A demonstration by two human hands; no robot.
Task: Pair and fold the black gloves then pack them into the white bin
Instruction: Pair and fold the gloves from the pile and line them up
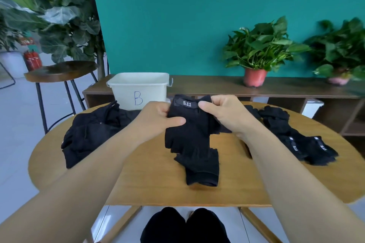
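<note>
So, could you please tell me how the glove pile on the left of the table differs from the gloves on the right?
The left pile is a crumpled heap; the right gloves lie flatter, spread in a row. The right gloves show white-lettered wrist labels; the left pile shows none. Both are black and rest on the wooden table.

black gloves (192,136): held mid-table, cuff up | white bin (139,89): upright behind

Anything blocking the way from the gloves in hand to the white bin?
Nothing visible. The left hand and right hand grip the gloves just in front of the white bin, whose top is open. The loose glove heap lies left of that path. The bin's inside is hidden.
</note>
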